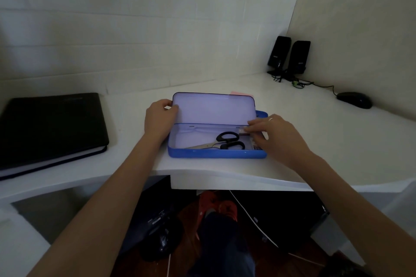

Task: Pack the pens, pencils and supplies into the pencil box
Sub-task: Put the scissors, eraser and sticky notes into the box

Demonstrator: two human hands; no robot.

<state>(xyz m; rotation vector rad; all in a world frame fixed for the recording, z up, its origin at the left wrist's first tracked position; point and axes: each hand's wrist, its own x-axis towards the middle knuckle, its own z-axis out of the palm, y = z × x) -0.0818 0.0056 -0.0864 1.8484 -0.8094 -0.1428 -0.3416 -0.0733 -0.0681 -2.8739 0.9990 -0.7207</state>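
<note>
A blue pencil box (216,153) stands open near the desk's front edge, its translucent lid (213,108) tilted up toward the wall. Black-handled scissors (227,141) lie inside, blades pointing left. My left hand (160,119) grips the lid's left edge. My right hand (276,135) reaches over the box's right end, its fingertips pinched on a small pale item (244,130) that I cannot identify. More small supplies (255,145) show under that hand, mostly hidden.
A black notebook (50,128) lies at the left of the white desk (315,141). Two black speakers (289,57) and a black mouse (354,100) sit at the back right with cables. A pink paper (239,93) peeks out behind the lid.
</note>
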